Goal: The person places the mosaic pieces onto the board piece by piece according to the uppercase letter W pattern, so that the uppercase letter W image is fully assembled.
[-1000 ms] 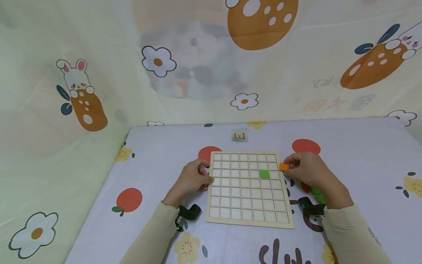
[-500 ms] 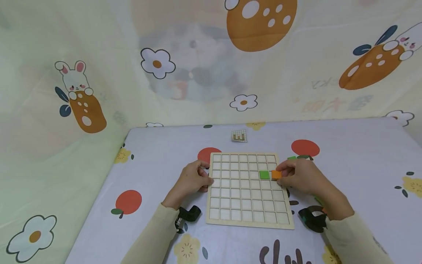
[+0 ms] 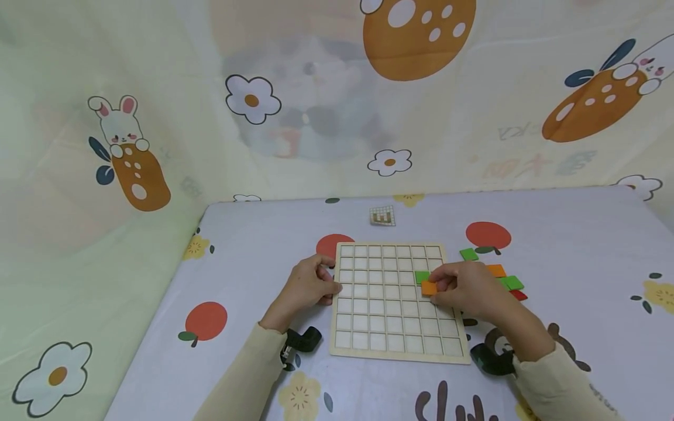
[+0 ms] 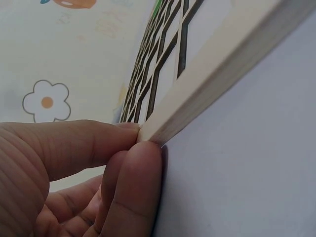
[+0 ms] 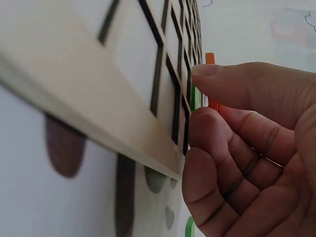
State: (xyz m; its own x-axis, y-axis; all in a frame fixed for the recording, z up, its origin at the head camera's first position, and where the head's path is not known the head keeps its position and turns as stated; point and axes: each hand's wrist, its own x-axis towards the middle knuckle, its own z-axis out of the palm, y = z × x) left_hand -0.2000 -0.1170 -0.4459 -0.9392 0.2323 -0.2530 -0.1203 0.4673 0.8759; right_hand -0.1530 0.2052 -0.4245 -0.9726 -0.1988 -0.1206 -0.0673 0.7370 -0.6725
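Note:
A pale wooden grid board (image 3: 400, 358) lies on the table in the head view. My left hand (image 3: 307, 282) pinches its left edge with thumb and fingers; up close, the left wrist view shows fingertips against the board's rim (image 4: 197, 84). Over the right part of the grid, my right hand (image 3: 470, 290) pinches an orange square tile (image 3: 429, 288) between thumb and finger. That tile is just in front of a green tile (image 3: 421, 277) set in a cell. From the right wrist, the orange tile (image 5: 210, 59) shows edge-on; whether it touches the board I cannot tell.
Loose tiles lie right of the board, partly behind my right hand: a green tile (image 3: 468, 254), an orange tile (image 3: 496, 270), another green tile (image 3: 512, 283) and a red tile (image 3: 518, 295). A small printed grid card (image 3: 382, 216) lies beyond the board. Patterned cloth (image 3: 316, 175) rises behind.
My right hand has carried the orange tile leftward from beside the board to over the grid, just in front of the green tile. The left hand stays at the board's edge.

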